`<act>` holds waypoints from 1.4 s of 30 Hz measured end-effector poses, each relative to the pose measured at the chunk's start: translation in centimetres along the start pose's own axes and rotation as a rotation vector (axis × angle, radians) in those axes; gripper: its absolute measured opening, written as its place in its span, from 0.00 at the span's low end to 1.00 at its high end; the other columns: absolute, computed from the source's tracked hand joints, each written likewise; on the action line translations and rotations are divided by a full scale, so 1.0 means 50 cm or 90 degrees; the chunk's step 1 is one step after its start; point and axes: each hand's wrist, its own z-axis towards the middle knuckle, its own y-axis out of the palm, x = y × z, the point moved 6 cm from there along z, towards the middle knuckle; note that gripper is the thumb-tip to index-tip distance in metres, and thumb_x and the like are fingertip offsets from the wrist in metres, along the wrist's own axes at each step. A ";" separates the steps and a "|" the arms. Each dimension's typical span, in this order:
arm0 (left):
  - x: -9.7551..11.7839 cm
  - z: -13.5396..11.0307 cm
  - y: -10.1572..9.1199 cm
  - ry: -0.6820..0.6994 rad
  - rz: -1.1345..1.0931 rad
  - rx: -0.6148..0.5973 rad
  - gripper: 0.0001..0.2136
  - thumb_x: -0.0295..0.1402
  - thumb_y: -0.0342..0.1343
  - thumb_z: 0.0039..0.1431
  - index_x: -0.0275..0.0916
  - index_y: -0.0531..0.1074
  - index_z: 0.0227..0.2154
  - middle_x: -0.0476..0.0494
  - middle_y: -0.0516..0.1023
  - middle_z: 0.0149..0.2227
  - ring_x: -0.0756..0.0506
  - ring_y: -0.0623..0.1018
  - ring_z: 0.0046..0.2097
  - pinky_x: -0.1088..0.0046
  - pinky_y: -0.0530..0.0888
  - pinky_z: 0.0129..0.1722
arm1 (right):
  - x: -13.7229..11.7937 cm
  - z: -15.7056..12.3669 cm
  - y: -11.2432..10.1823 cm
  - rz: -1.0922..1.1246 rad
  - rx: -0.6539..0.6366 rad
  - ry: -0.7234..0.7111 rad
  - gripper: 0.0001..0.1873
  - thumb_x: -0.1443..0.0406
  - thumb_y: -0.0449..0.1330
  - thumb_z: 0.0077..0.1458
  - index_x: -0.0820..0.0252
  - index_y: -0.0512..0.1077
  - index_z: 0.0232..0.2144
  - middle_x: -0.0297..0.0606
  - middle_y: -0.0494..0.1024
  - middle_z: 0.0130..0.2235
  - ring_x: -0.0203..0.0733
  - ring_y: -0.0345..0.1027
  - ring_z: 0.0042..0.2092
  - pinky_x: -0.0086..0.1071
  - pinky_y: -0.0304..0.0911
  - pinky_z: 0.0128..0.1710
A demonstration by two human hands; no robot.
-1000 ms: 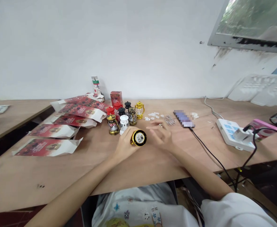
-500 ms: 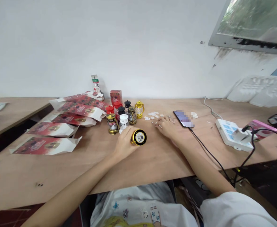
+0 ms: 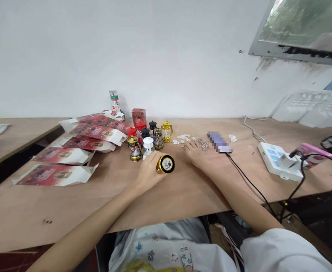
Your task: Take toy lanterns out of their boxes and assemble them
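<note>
My left hand (image 3: 150,170) is wrapped round a small gold lantern (image 3: 166,164), which lies tipped so that its round black-rimmed base faces me. Parts in the middle of that base are too small to make out. Resting on the table to the right, my right hand (image 3: 195,154) has its fingers a little apart, and nothing shows in them. Small white plastic pieces (image 3: 183,136) lie just beyond its fingertips, and a pile of thin metal screws or pins (image 3: 203,143) is beside it. Past my left hand stand several small lanterns, among them a white one (image 3: 148,145) and a gold one (image 3: 166,132).
Flattened red printed boxes (image 3: 83,145) overlap at the left, and an upright red box (image 3: 139,116) stands behind the lanterns. To the right are a phone (image 3: 219,142) on a black cable, a white power strip (image 3: 279,160) and a pink box (image 3: 314,155).
My right hand has drawn slightly left and back from the metal pile, which shows more fully now. My left hand keeps its hold on the lantern, almost unmoved.
</note>
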 end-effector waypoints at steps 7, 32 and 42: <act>-0.009 0.000 0.009 -0.025 -0.021 -0.022 0.14 0.27 0.58 0.47 0.38 0.66 0.39 0.44 0.73 0.39 0.43 0.73 0.42 0.68 0.70 0.41 | -0.074 -0.036 -0.115 0.421 0.335 0.009 0.10 0.63 0.49 0.63 0.56 0.70 0.35 0.37 0.73 0.36 0.39 0.68 0.42 0.36 0.64 0.44; -0.007 -0.007 0.022 0.041 0.082 -0.053 0.09 0.33 0.54 0.54 0.37 0.66 0.38 0.41 0.73 0.37 0.42 0.72 0.39 0.66 0.68 0.38 | -0.139 -0.030 -0.080 0.959 0.174 0.088 0.17 0.59 0.69 0.41 0.56 0.65 0.29 0.36 0.68 0.40 0.38 0.66 0.44 0.33 0.63 0.44; -0.002 -0.009 0.023 0.088 0.127 -0.056 0.09 0.32 0.52 0.55 0.37 0.66 0.39 0.40 0.74 0.38 0.42 0.72 0.39 0.66 0.68 0.37 | -0.134 -0.022 -0.069 1.064 0.071 0.094 0.20 0.55 0.68 0.41 0.55 0.67 0.34 0.36 0.71 0.41 0.40 0.67 0.42 0.35 0.63 0.44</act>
